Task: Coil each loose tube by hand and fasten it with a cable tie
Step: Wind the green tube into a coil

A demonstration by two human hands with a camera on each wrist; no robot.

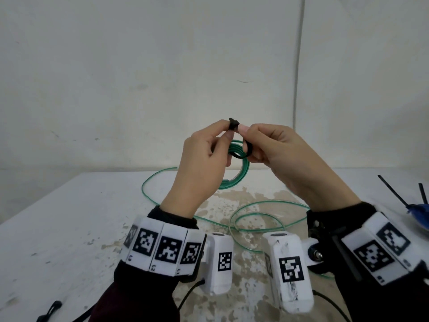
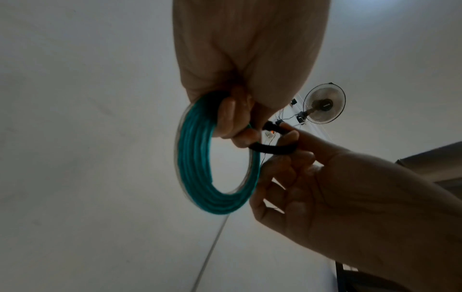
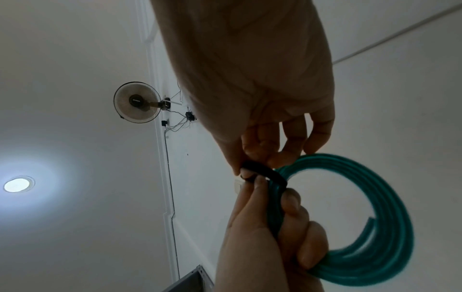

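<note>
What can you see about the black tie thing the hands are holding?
The black cable tie is a thin, soft-looking strap, held up in the air above the table. It is bent into a loop that goes around one side of the coiled green tube. The left hand and right hand pinch its ends together at the top, where a small dark tip sticks up. The loop looks loose, not yet pulled snug.

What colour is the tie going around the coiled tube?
Black. The cable tie loops around the green coiled tube; the left wrist view shows it best.
</note>
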